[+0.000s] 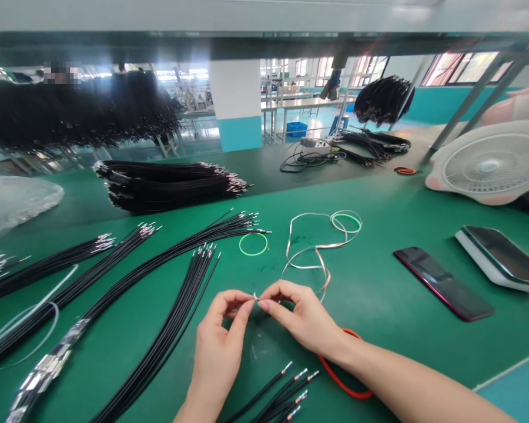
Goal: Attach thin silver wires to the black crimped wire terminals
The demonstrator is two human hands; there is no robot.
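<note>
My left hand [220,341] and my right hand [306,317] meet above the green mat, thumbs and forefingers pinched at the two sides of a tiny whitish piece [255,296]. Its kind is too small to make out. Just behind my right hand a thin white strip with coppery patches [320,247] lies in loose loops; whether it joins the piece is hidden. A bright green ring of wire [253,244] rests beyond my fingers. Under my right forearm passes a red-orange cord [341,379]. Black cables with metal terminals [286,390] lie nearest me, between the forearms.
Bundles of black cables [158,264] spread across the left. A thick coil of black cables [171,185] sits behind them, near a clear plastic bag [20,202]. To the right are a phone [443,282], a second device on a stand [506,252] and a white fan [489,164].
</note>
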